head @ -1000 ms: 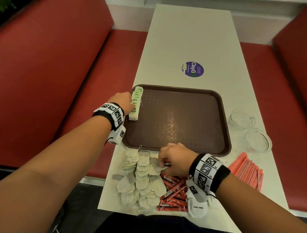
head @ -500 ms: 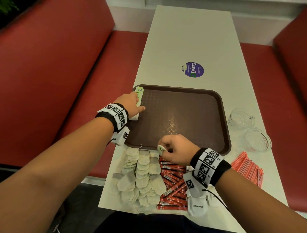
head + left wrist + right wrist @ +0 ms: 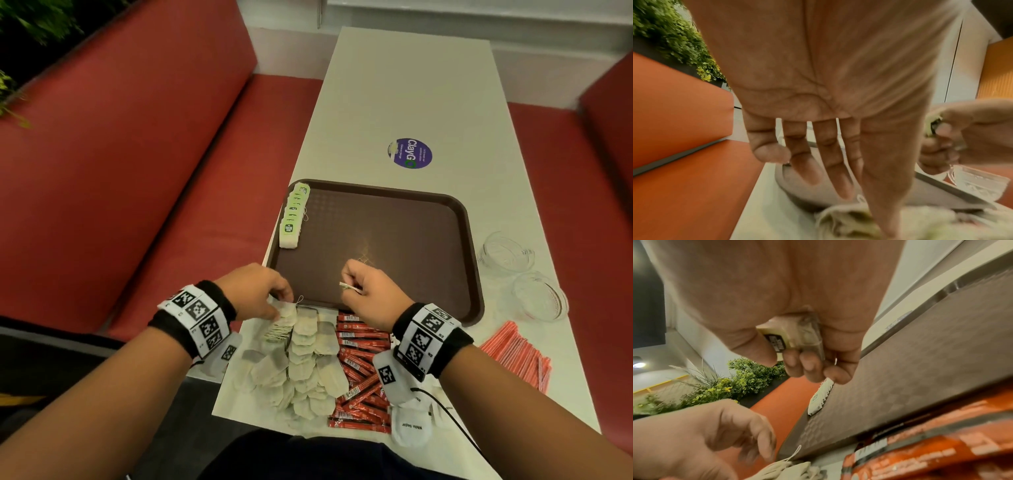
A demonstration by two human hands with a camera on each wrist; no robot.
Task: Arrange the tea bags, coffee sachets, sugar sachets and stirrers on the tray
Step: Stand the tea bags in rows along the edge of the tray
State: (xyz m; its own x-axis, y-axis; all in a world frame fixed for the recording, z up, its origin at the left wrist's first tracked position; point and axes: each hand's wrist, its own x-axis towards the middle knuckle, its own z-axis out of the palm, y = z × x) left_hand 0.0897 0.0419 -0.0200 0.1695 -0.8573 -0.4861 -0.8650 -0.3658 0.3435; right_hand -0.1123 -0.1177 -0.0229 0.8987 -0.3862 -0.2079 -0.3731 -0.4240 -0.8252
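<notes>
A brown tray lies mid-table. A row of green-tagged tea bags lines its left edge, also seen in the right wrist view. My right hand hovers over the tray's near edge and pinches a tea bag between thumb and fingers. My left hand reaches with nearly straight fingers onto the loose pile of tea bags just in front of the tray. Red coffee sachets lie right of that pile. White sugar sachets are partly hidden under my right wrist. Striped stirrers lie at the right.
Two glass bowls stand right of the tray. A purple sticker marks the white table beyond it. Red bench seats flank both sides. The table's near edge is close to my body.
My left hand left the row on the tray and came back to the loose tea-bag pile. My right hand lifted a tea bag from the pile to above the tray's near edge.
</notes>
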